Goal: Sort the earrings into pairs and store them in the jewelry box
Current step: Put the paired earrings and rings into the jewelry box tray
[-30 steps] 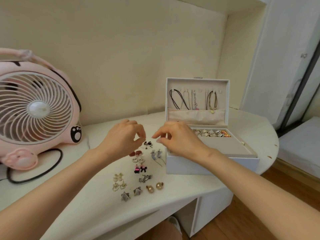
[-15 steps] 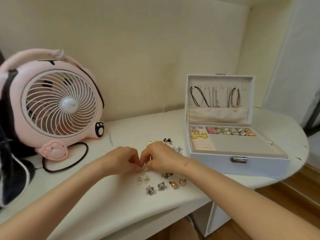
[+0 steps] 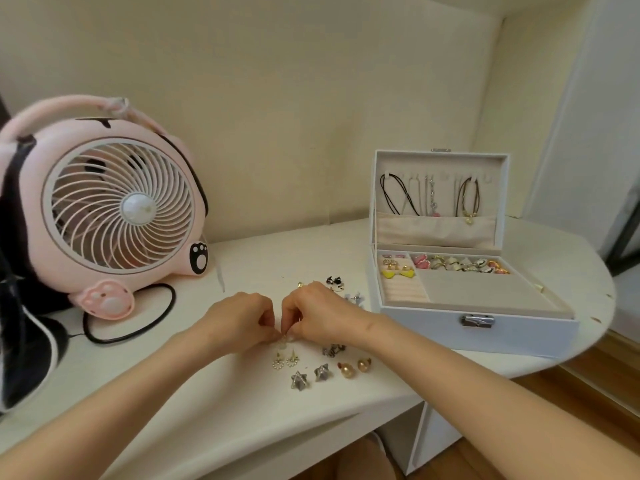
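Note:
Loose earrings lie in pairs on the white desk: flower-shaped ones [image 3: 285,360], silver stars [image 3: 309,376], gold balls [image 3: 355,367], black-and-white ones [image 3: 334,281]. My left hand [image 3: 239,320] and my right hand [image 3: 318,315] meet fingertip to fingertip over the row, pinching a small pale earring [image 3: 283,342] between them. The white jewelry box [image 3: 481,320] stands open to the right, with yellow earrings [image 3: 398,272] and rings [image 3: 460,264] in its back compartments. My hands hide several earrings.
A pink desk fan [image 3: 104,216] with a black cable [image 3: 138,323] stands at the left. A black bag [image 3: 20,306] leans at the far left edge. Necklaces [image 3: 429,197] hang in the box lid. The desk's front edge runs close below the earrings.
My hands came down from the box's front left corner toward me and closed together on an earring in the row. The view swung left, so the box now sits further right.

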`<state>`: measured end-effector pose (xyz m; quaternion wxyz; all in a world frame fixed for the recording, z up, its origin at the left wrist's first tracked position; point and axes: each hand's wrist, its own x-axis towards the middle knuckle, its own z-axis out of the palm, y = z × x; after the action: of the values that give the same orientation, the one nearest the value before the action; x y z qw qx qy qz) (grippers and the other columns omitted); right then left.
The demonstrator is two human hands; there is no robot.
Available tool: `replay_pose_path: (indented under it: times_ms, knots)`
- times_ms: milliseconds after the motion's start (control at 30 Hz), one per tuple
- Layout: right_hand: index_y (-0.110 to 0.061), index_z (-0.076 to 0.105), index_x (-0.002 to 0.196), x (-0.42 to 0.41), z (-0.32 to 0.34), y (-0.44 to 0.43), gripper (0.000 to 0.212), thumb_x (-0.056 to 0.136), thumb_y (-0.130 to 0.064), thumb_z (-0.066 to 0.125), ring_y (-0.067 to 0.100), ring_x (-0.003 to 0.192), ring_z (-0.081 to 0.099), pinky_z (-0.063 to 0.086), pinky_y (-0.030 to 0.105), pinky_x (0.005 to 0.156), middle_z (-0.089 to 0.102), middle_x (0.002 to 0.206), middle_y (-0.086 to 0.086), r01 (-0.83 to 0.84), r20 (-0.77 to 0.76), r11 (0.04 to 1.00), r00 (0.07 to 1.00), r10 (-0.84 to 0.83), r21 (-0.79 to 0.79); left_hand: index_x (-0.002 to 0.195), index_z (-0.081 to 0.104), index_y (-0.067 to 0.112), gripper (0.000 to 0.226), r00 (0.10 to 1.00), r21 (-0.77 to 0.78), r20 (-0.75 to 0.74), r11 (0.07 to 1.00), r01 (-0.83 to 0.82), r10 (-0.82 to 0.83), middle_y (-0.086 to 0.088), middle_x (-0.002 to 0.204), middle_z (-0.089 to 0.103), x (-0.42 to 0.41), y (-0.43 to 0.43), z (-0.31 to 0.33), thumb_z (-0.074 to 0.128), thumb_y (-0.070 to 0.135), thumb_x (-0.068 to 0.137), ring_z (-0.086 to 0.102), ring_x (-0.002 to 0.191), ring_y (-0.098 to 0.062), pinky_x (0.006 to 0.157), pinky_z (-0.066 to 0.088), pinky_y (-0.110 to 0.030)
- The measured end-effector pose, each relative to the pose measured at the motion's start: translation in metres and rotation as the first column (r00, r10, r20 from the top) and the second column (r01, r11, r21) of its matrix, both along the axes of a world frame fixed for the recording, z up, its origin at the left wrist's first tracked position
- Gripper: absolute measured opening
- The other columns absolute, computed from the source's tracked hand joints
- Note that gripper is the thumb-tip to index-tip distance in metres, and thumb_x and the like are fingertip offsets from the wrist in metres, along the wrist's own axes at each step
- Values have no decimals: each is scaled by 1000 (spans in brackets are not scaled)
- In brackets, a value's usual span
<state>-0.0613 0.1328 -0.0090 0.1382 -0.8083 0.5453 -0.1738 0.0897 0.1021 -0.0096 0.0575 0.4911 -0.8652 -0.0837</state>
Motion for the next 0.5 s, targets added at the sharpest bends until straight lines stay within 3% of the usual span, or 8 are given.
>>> replay_pose_path:
  times_ms: [100, 200, 333, 500]
  knots:
    - [-10, 71, 79, 1, -1, 0, 8, 75, -3, 68, 10, 75, 55, 44, 22, 68, 71, 85, 2, 14, 7, 1000, 1000, -14, -12, 74, 52, 29, 16, 1000, 28, -11, 1000, 1, -1, 12, 78, 56, -1, 0, 0, 65, 34, 81, 53, 82, -12, 76, 45, -27]
    - [-8, 70, 76, -1, -1, 1, 10, 74, 0, 65, 10, 72, 56, 44, 18, 64, 71, 80, 2, 27, 30, 999, 999, -26, -24, 67, 50, 33, 22, 999, 62, -48, 998, 22, -19, 16, 72, 54, 0, -1, 2, 66, 28, 81, 52, 76, -9, 76, 45, -26]
    - [-7, 69, 76, -4, 3, 3, 12, 73, 2, 63, 10, 70, 56, 47, 21, 64, 69, 77, 0, 46, 65, 998, 997, -44, -36, 62, 48, 34, 28, 990, 24, -123, 997, 73, -69, 13, 67, 53, 1, -1, 5, 66, 23, 80, 46, 64, -2, 61, 37, -21]
    - [-8, 69, 79, -13, 16, 8, 9, 76, -1, 65, 14, 78, 61, 52, 32, 75, 70, 83, 3, 88, 125, 993, 989, -78, -76, 64, 49, 34, 27, 957, -64, -232, 985, 163, -173, 8, 72, 61, 0, 1, 15, 67, 24, 82, 50, 66, -8, 67, 42, -29]
